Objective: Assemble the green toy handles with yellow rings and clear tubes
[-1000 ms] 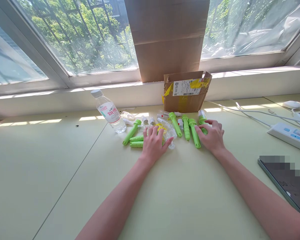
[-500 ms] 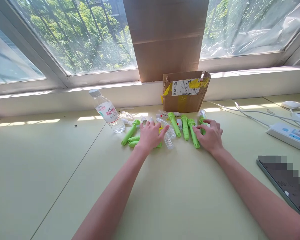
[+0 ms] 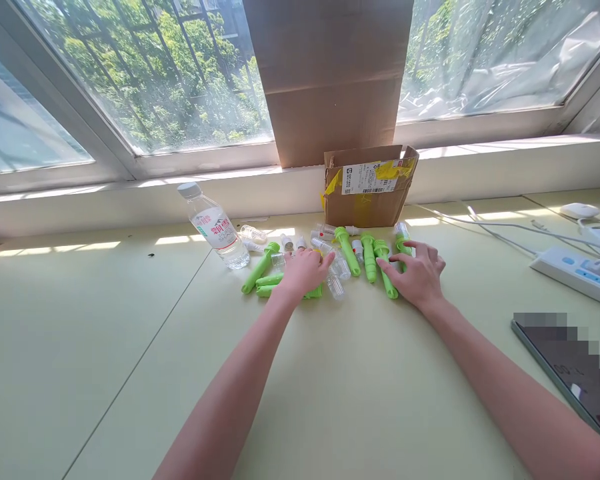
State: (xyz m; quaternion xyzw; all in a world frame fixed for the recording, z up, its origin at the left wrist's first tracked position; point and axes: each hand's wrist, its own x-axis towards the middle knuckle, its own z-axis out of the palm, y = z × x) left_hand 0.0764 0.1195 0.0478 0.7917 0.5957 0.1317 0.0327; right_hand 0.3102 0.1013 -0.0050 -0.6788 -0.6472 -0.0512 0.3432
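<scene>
My left hand (image 3: pixel 306 272) rests over a pile of light-green plastic tubes and small clear pieces. Its fingers bend down among clear ribbed caps (image 3: pixel 335 286); the fingertips are partly hidden, and no held item shows. Beneath and left of it lie green tubes (image 3: pixel 270 285), with another green tube (image 3: pixel 260 268) slanting beside them. My right hand (image 3: pixel 421 275) has thumb and fingers apart. Its thumb touches or nearly touches a flanged green tube (image 3: pixel 386 270), while the index finger is by a green tube with a clear end (image 3: pixel 403 235). Two more green tubes (image 3: pixel 348 251) lie between the hands.
A clear water bottle (image 3: pixel 219 230) stands left of the pile. Behind the pieces is a taped cardboard box (image 3: pixel 365 208) against the sill. To the right lie white cables (image 3: pixel 500 230), a power strip (image 3: pixel 575 270) and a phone (image 3: pixel 565 373).
My left hand's fingers have drawn in and lowered onto the clear pieces. The right thumb has shifted left across the flanged green tube. The camera view has moved slightly.
</scene>
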